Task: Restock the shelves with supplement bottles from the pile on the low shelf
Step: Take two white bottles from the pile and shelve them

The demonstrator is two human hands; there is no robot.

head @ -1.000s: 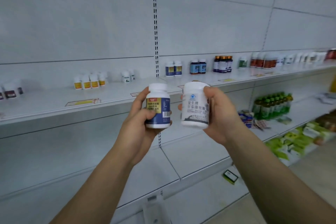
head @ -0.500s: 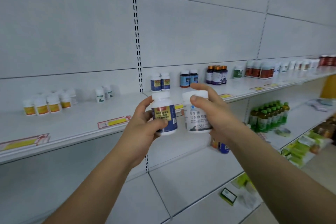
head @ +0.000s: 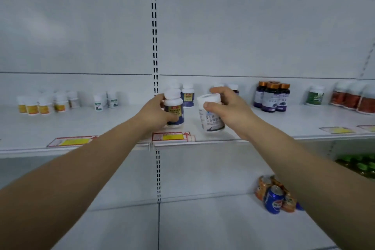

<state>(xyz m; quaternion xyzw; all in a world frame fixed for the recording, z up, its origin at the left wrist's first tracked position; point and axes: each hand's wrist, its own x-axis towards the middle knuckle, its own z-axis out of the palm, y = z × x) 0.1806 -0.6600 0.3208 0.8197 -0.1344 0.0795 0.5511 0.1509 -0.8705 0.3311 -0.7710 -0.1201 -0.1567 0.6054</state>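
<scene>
My left hand (head: 154, 112) grips a white-capped bottle with a blue and yellow label (head: 174, 107), held upright at the white upper shelf (head: 263, 126), its base at or just above the shelf surface. Right behind it stands a matching blue-label bottle (head: 188, 95). My right hand (head: 228, 106) holds a white bottle with a grey-printed label (head: 211, 114) from above by its cap, slightly tilted, over the shelf's front part. The pile on the low shelf is out of view.
Along the upper shelf stand small yellow-label bottles (head: 38, 104) at left, two white ones (head: 105, 100), dark purple bottles with orange caps (head: 272, 96), a green-label bottle (head: 315, 95) and red-brown ones (head: 353, 98). Soda cans (head: 274, 197) sit on the shelf below.
Both hands have moved forward and down from in front of me to the upper shelf, carrying the two bottles. The camera has come closer to the shelf.
</scene>
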